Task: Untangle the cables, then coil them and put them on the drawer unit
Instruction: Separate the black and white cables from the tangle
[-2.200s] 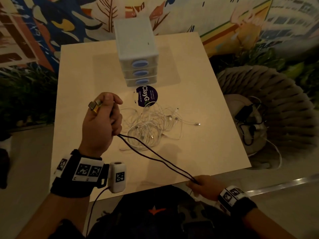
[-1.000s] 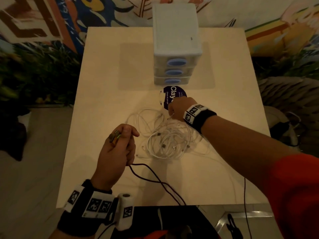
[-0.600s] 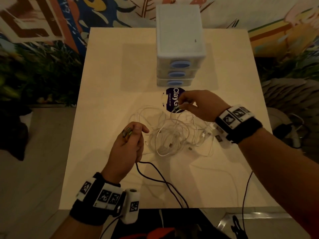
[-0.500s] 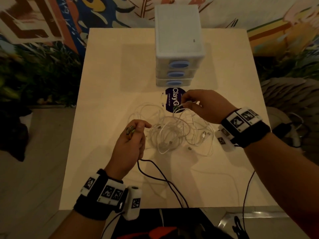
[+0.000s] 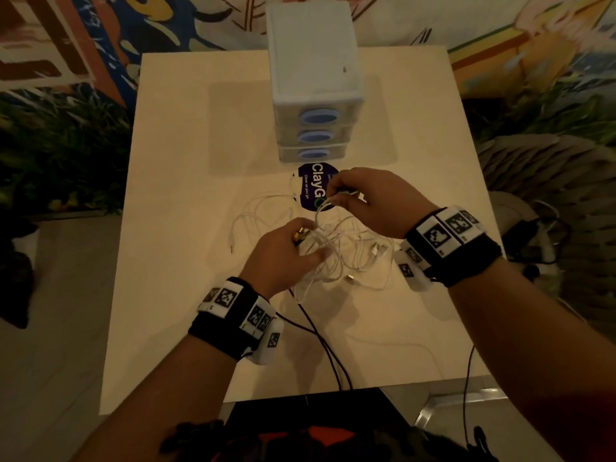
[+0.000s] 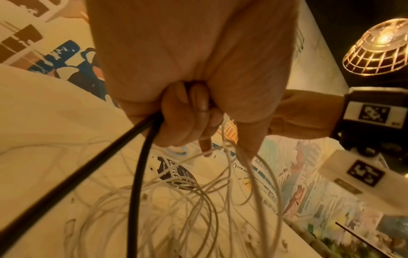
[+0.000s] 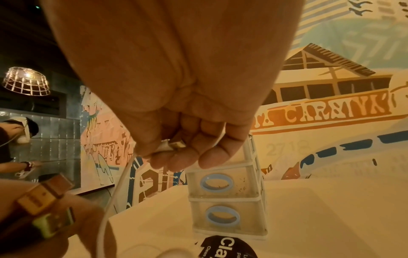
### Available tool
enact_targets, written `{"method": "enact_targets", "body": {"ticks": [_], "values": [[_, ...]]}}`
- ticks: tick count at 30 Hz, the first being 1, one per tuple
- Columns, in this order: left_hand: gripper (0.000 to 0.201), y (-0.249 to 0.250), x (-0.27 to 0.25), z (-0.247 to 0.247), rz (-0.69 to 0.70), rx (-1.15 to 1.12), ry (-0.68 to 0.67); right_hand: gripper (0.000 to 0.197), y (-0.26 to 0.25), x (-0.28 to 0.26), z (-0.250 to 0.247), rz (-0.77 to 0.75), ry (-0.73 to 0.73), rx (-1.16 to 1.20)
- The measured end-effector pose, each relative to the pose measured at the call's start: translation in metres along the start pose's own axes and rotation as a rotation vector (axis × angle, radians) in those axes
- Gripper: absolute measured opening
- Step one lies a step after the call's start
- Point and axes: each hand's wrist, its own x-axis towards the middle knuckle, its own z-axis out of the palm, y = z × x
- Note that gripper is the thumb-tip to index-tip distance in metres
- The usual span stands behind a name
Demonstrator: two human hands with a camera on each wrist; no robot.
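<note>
A tangle of white cables (image 5: 346, 258) lies mid-table, in front of the white three-drawer unit (image 5: 315, 81). My left hand (image 5: 288, 253) grips the doubled black cable (image 5: 320, 341), its plug ends (image 5: 301, 234) sticking out of the fist, and its fingers reach into the white tangle. In the left wrist view the black cable (image 6: 137, 183) runs down out of the fist among white loops (image 6: 198, 200). My right hand (image 5: 363, 198) pinches the plug end of a white cable (image 7: 171, 145) and holds it lifted above the pile. The drawer unit (image 7: 225, 200) stands just beyond it.
A round dark sticker (image 5: 315, 191) lies on the table (image 5: 186, 228) between the drawer unit and the cables. The black cable hangs over the near table edge. A woven chair (image 5: 546, 201) with dark cables on it stands to the right. A painted wall rises behind the table.
My right hand came up from the near table edge, reached into the white tangle and lifted a cable end. My left hand moved right, into the pile, still gripping the black cable.
</note>
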Motion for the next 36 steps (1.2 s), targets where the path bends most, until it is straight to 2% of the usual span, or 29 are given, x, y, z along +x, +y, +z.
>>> {"method": "enact_targets", "body": {"ticks": [3,6,10,14,16,18,21,26,32,36], "values": [[0.018,-0.005,0.005,0.005,0.037,0.045,0.037,0.017,0.000,0.002,-0.003,0.019,-0.028,-0.028],[0.017,-0.008,0.007,0.006,0.063,0.004,0.062,0.022,0.002,0.004,-0.004,0.016,-0.037,-0.058],[0.030,-0.012,0.005,0.004,0.010,-0.174,0.020,0.024,0.003,0.009,-0.005,0.044,0.006,-0.079],[0.020,-0.013,0.004,0.005,0.013,-0.289,-0.004,0.024,0.006,0.015,-0.004,0.047,0.003,-0.063],[0.013,-0.008,0.005,0.008,-0.016,-0.452,-0.018,0.024,0.006,0.017,-0.002,0.048,-0.010,-0.050],[0.013,-0.005,0.006,0.010,-0.015,-0.525,0.022,0.024,0.005,0.019,-0.001,0.055,-0.021,-0.033],[0.022,0.000,0.003,0.008,0.031,-0.469,0.066,0.026,0.006,0.023,0.000,0.085,-0.060,-0.019],[0.018,-0.008,0.006,0.002,0.013,-0.361,0.134,0.034,0.010,0.024,-0.002,0.062,-0.135,-0.127],[0.020,-0.003,0.008,-0.001,0.054,-0.276,0.030,0.034,0.000,0.030,0.003,0.032,-0.227,-0.132],[0.028,0.002,0.009,0.000,0.065,-0.251,0.034,0.026,-0.005,0.030,0.008,-0.003,-0.150,-0.073]]}}
